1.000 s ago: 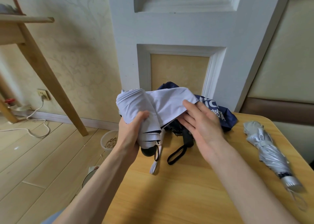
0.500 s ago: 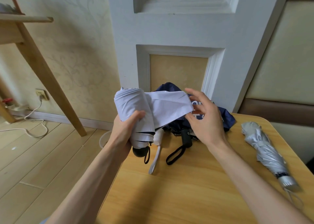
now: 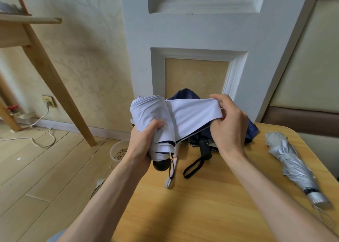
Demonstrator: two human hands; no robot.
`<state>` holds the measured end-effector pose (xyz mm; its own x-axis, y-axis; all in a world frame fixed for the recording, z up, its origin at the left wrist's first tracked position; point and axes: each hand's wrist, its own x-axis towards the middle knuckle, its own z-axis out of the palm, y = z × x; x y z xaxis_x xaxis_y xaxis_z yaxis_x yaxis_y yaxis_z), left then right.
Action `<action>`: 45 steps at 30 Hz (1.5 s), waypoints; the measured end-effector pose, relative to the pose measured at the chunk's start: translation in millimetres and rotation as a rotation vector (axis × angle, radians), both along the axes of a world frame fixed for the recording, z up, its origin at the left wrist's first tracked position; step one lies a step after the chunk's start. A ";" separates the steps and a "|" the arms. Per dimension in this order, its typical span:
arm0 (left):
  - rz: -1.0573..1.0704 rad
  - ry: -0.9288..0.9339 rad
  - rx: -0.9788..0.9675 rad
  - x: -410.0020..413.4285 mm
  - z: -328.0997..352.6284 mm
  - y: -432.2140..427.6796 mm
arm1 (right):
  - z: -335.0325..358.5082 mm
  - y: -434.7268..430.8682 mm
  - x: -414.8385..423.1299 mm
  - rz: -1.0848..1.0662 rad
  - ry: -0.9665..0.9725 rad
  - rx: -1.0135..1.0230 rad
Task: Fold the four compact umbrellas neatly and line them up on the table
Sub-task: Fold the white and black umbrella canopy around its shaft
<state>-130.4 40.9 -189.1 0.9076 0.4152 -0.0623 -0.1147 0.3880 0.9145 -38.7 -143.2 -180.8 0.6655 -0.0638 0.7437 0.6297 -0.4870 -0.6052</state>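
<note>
Left hand (image 3: 145, 142) is clamped round the bundled canopy of the white umbrella (image 3: 152, 117), held over the bench (image 3: 201, 205). Right hand (image 3: 229, 128) pinches a loose flap of its cloth, drawn out sideways. Behind them the navy umbrella (image 3: 252, 131) lies loose on the bench, black handle toward the person. Well to the right the silver umbrella (image 3: 291, 164) lies rolled.

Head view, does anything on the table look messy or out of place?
The navy fabric umbrella lies crumpled at the yellow wooden table's far edge, not yet folded, unlike the strapped silver umbrella at right.
</note>
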 end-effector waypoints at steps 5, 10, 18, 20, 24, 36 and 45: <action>0.044 -0.009 0.025 -1.8 -3.0 -1.2 | 4.2 -5.1 5.6 0.044 0.136 0.072; 0.136 -0.009 0.099 0.3 -4.2 5.3 | 7.6 -20.6 3.5 -0.003 0.034 -0.201; 0.133 0.034 0.121 1.7 -8.6 0.7 | 4.0 -22.8 5.1 -0.372 -0.576 -0.455; 0.105 0.043 0.108 1.2 -9.9 -1.2 | 4.9 -22.0 6.9 -0.360 -0.579 -0.470; 0.099 0.067 0.106 1.8 -11.5 -1.3 | 7.0 -21.6 10.9 -0.143 -0.411 -0.501; 0.227 0.036 0.122 3.2 -9.7 3.9 | 21.6 -27.8 4.2 0.464 0.500 0.030; 0.216 0.018 0.253 2.5 -10.5 5.5 | 27.9 -25.9 5.7 0.594 0.748 0.126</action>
<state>-127.8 46.4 -199.6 0.7967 0.6022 0.0516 -0.1523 0.1173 0.9814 -33.0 -169.1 -152.9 0.9143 0.3855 0.1244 0.1822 -0.1170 -0.9763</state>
